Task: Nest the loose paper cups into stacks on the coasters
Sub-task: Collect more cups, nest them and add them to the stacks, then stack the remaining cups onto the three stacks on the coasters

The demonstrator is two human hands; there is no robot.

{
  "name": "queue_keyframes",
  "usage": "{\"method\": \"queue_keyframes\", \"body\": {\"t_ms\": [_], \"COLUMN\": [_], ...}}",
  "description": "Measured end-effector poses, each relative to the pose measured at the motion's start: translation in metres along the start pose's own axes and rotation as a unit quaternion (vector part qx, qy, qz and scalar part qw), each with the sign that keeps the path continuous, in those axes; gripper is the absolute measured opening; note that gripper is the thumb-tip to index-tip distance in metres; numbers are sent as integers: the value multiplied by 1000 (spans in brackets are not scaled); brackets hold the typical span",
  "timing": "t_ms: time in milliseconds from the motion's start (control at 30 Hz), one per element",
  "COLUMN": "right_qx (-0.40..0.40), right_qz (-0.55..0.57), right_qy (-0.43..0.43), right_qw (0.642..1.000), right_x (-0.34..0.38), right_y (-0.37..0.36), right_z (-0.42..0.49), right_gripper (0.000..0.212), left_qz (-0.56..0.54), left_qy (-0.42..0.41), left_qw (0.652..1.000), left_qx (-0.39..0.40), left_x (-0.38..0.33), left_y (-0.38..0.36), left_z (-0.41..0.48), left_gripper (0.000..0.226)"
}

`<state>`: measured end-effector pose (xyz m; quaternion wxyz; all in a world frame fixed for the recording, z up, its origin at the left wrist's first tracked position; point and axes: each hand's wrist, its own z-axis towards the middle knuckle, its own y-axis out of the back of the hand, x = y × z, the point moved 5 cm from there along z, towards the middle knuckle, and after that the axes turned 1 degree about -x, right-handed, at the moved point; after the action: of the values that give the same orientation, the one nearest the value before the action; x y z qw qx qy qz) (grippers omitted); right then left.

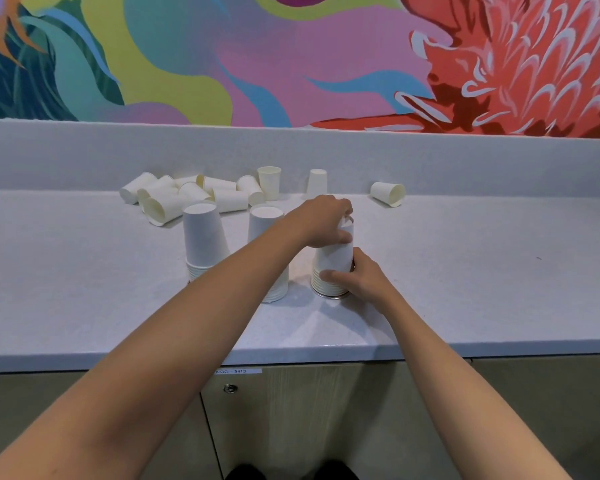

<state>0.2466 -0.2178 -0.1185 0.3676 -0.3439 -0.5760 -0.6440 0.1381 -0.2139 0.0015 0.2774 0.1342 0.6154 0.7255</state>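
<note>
left hand (326, 221): fingers curled over the top cup (347, 233), gripping it from above on the right stack (333, 261)
right hand (359, 277): wrapped round the low rims of the right stack, steadying it
right stack: upside-down cups on a coaster (335, 297), only the coaster's rim shows
other stacks: middle stack (264, 220) partly behind the left forearm, left stack (203, 237) beside it
loose cups (187, 194): heap on their sides at the back of the surface (465, 271), lone cup (388, 194) on its side well to the right
step: likely seating the top cup down
risk: a tilted push jams the cup or crushes its thin wall
risk: the stack slides off the coaster if the lower grip slackens
risk: the crossing left forearm is close to the middle stack and could knock it over
</note>
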Motion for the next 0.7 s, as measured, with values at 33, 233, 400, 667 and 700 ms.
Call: {"method": "queue_keyframes", "body": {"t_ms": [33, 233, 400, 667, 700], "right_qx": [6, 26, 28, -9, -12], "right_qz": [-6, 34, 73, 100, 100], "right_qy": [-2, -1, 35, 22, 19], "right_qw": [1000, 999, 996, 995, 995], "right_x": [1, 20, 54, 74, 74], "right_y": [0, 14, 34, 49, 47], "right_z": [0, 6, 22, 88, 106], "right_gripper": [63, 76, 88, 70, 69], "left_qz": [-13, -68, -116, -236, -236], "left_qy": [3, 17, 41, 144, 161], "left_qw": [1000, 998, 992, 955, 952], "left_qx": [1, -6, -40, -104, -109], "left_x": [1, 10, 49, 181, 203], "left_y": [1, 32, 79, 104, 101], "left_z": [0, -1, -5, 1, 7], "left_gripper": [57, 59, 49, 37, 37]}}
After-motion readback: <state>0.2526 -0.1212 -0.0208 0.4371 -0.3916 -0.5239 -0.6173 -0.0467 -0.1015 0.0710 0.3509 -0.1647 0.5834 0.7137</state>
